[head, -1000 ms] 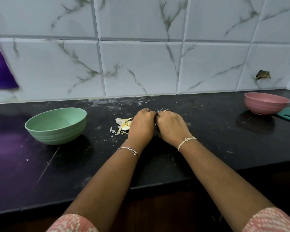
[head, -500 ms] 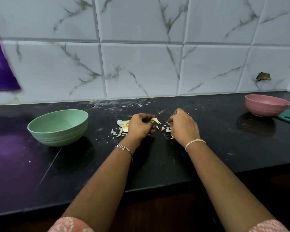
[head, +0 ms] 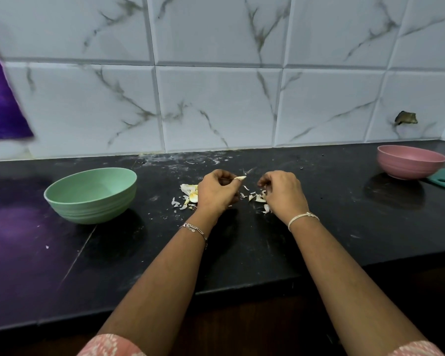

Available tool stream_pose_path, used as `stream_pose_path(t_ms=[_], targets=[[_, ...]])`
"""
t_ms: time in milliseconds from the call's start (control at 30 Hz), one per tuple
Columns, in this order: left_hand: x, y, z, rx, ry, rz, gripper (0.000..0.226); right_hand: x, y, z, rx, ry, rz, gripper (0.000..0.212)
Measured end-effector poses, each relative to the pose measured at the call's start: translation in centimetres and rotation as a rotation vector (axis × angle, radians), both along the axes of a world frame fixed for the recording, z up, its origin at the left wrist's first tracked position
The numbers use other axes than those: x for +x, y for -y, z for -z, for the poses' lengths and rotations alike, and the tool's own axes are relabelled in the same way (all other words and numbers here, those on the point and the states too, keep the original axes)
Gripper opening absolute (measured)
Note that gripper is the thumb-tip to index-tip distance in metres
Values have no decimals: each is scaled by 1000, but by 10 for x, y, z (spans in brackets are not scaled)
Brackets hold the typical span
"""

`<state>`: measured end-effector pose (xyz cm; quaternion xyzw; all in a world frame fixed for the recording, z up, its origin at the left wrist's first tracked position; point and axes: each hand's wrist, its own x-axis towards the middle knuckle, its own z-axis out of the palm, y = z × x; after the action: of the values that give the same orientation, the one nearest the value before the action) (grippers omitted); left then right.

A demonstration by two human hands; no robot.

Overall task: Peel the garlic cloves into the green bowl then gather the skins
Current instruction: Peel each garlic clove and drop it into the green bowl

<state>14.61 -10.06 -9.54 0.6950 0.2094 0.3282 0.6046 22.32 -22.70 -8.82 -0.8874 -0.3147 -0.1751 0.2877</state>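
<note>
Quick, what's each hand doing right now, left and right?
Left hand: closed, pinching a garlic clove at its fingertips.
Right hand: fingers curled by the garlic skins; cannot tell whether it holds any.

the two hands, pressed knuckle to knuckle a second ago in the middle of the frame, are now apart. the left hand [head: 217, 192] pinches a pale garlic clove [head: 240, 178], which now shows at its fingertips. the right hand [head: 284, 192] has drawn off rightward. loose skin flakes [head: 257, 197] now lie uncovered between them.
</note>
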Motion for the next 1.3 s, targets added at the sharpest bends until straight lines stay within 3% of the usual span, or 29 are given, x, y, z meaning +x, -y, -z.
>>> stream_pose_path(t_ms=[133, 433, 633, 733, 867, 1067, 1167, 1300], targets=[[-2, 0, -1, 102, 0, -42, 4, -1, 1, 2, 45, -8, -55, 30], [-1, -1, 3, 439, -112, -67, 17, -2, 2, -1, 113, 31, -32, 15], [3, -2, 5, 415, -84, -41, 13, 1, -1, 3, 113, -14, -120, 24], [5, -2, 6, 453, -76, -28, 13, -1, -1, 2, 105, -3, -132, 10], [5, -1, 7, 448, -27, -18, 10, -4, 1, -2, 123, 50, -105, 22], [7, -1, 7, 376, -15, 6, 12, 3, -2, 1, 210, -33, -135, 30], [8, -2, 9, 369, -15, 13, 15, 4, -3, 2, 273, -91, -175, 21], [6, 0, 5, 112, 6, 100, 12, 5, -4, 3, 340, -144, -198, 22]])
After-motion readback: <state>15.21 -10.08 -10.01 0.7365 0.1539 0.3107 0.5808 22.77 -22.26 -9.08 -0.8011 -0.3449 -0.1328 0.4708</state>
